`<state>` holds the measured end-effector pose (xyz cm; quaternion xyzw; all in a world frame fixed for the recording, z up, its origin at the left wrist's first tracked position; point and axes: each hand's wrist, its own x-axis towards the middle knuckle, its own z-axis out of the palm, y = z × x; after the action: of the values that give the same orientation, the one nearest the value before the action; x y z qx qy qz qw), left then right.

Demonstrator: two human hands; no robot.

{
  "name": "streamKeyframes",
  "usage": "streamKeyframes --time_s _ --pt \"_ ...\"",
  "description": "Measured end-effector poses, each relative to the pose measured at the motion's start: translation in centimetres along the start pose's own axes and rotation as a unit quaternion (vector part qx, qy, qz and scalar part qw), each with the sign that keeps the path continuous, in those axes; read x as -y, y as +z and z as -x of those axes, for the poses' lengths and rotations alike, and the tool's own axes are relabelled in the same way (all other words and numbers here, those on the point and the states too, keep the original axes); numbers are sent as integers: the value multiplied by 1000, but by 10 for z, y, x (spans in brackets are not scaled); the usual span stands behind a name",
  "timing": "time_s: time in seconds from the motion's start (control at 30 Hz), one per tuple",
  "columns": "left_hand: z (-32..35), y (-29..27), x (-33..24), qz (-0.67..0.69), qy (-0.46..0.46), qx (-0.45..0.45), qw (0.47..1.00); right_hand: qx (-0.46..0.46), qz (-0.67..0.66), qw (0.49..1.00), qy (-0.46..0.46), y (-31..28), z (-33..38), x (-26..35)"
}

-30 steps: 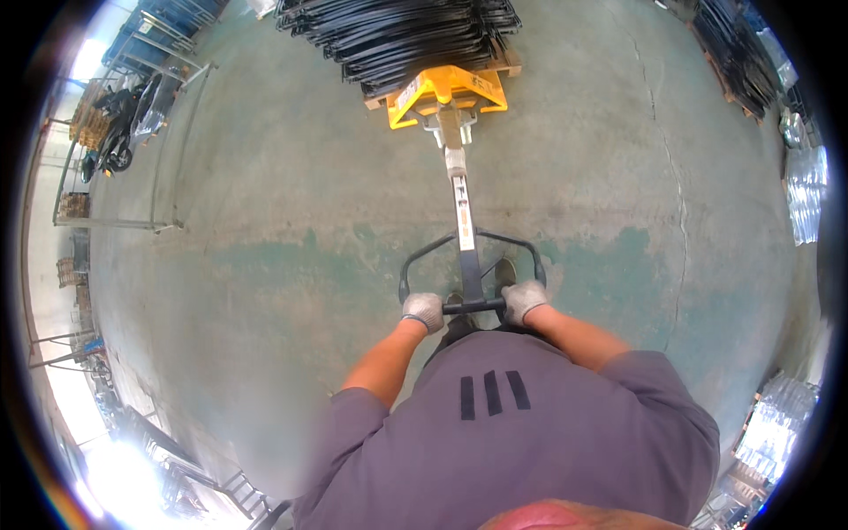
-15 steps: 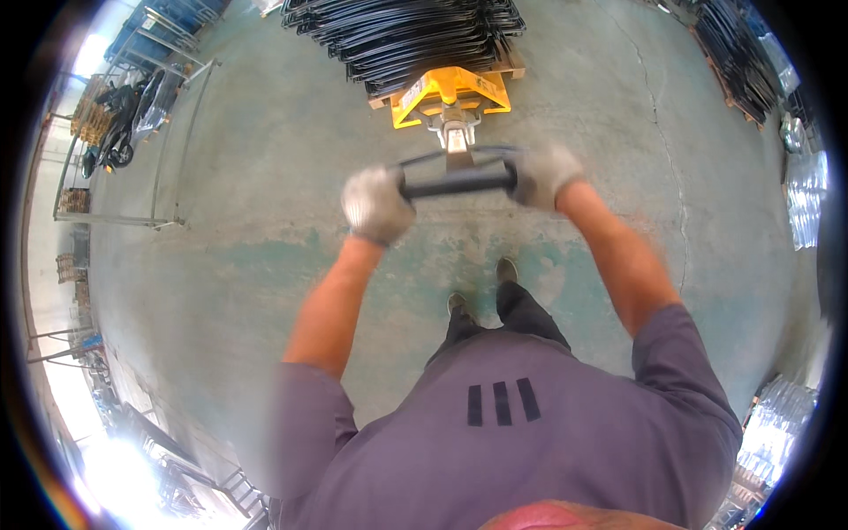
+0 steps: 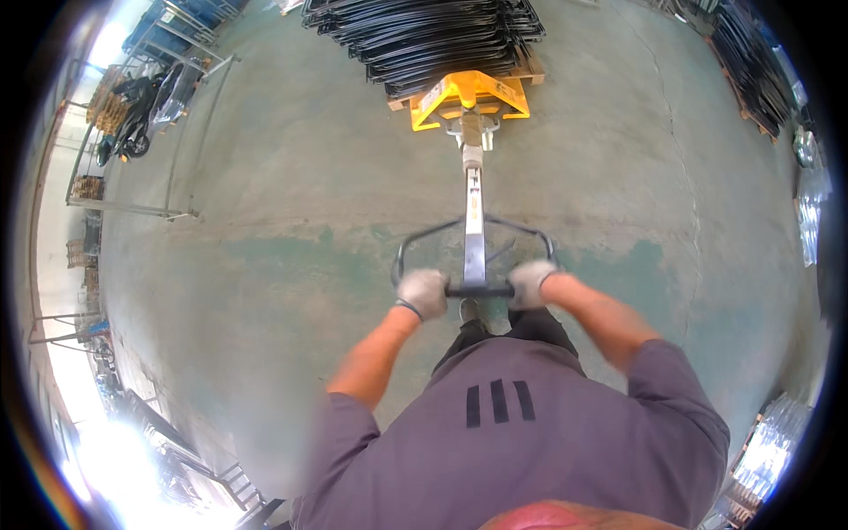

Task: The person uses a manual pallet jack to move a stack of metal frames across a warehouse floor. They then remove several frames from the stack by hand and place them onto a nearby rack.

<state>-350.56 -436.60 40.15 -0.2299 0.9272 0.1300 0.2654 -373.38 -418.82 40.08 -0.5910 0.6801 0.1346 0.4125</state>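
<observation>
Both my hands wear light knitted gloves and grip the black bar of a pallet jack handle (image 3: 474, 240). My left hand (image 3: 423, 293) is wrapped round the bar's left end, and my right hand (image 3: 533, 283) round its right end. The handle slants down toward my body, just ahead of my feet. Its far end joins the yellow pallet jack (image 3: 468, 87). Behind that yellow frame, a wooden pallet (image 3: 533, 70) bears a tall stack of black metal frames (image 3: 424, 40). The jack's forks are hidden from sight.
A metal rack frame (image 3: 132, 208) stands at the left, with a dark scooter (image 3: 134, 119) near it. Another stack of dark frames (image 3: 751, 71) lies at the far right. Plastic-wrapped bundles (image 3: 767, 450) sit at the lower right. A crack (image 3: 680, 150) runs along the grey-green floor.
The handle has swung down toward my body, with both hands still on the bar and my arms now more bent. More of its shaft shows. The loaded jack appears slightly further right.
</observation>
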Motion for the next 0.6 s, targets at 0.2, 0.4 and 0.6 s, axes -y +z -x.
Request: streamKeyframes --time_s 0.2,0.4,0.6 --pt "-16 -153 18 -32 -17 -475 879 -236 -16 969 63 -183 66 0" --pt "1 -33 22 -53 -21 -363 930 -213 -2 976 57 -56 37 23" --pt "-4 64 8 -69 -83 -81 991 -184 -33 977 101 82 -33 28"
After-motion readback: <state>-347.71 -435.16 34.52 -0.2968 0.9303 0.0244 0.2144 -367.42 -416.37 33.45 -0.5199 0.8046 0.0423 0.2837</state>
